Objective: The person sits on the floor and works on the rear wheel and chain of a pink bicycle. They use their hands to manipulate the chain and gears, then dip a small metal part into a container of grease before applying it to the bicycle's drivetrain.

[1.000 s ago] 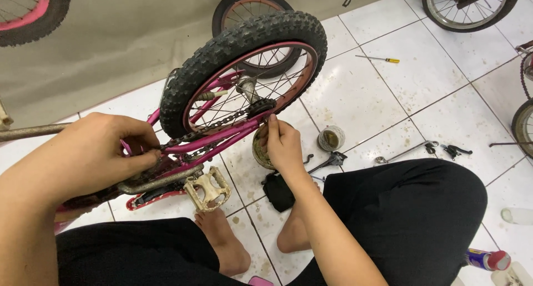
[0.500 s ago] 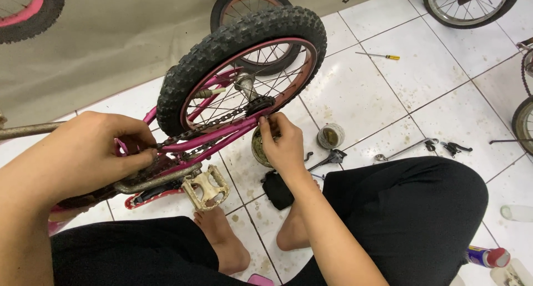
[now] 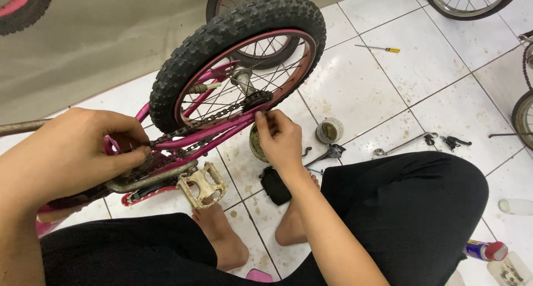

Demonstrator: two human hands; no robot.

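While the left hand (image 3: 78, 153) grips the chain (image 3: 189, 128) at the pink frame (image 3: 216, 133), steadying it, right hand (image 3: 280, 139) fingers pinch chain by the rear wheel (image 3: 239, 58) sprocket (image 3: 256, 100); bike lies on the floor (image 3: 422, 69).

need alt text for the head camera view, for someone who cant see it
A seated person's left hand and right hand pinch the chain of a small pink bicycle by its knobby rear wheel. Wrenches and a screwdriver lie on the white tile floor.
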